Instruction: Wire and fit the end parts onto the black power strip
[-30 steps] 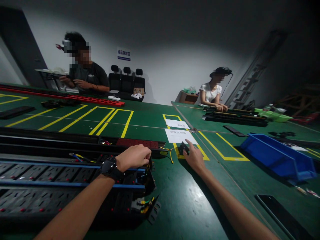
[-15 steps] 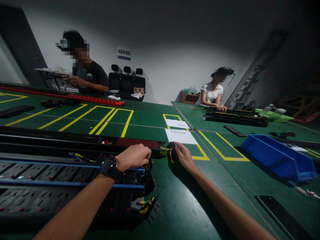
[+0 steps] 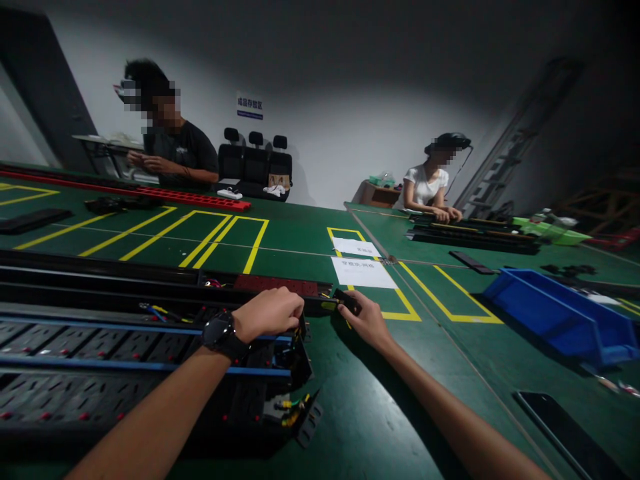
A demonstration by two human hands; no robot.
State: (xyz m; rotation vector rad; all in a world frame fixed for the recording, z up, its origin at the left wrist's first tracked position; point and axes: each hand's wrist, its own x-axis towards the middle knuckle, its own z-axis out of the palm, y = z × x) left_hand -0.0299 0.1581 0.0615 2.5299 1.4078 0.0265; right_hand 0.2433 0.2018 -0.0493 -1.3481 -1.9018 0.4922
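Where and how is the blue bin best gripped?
The blue bin stands open-topped with raised walls, so likely grip its long near wall from above, on the wearer's side, fingers inside. The right hand now holds a black piece.

A blue bin [image 3: 550,321] lies beyond a dark phone [image 3: 563,430], and black seats [image 3: 255,167] stand below a wall sign [image 3: 249,105]

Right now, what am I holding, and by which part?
Your right hand pinches a small black piece by its right end. Your left hand's hold cannot be told.

Socket strip [image 3: 133,343]: semi-matt plast. Tabletop [image 3: 390,400]: smooth, semi-gloss. Blue bin [image 3: 545,320]: smooth plast.
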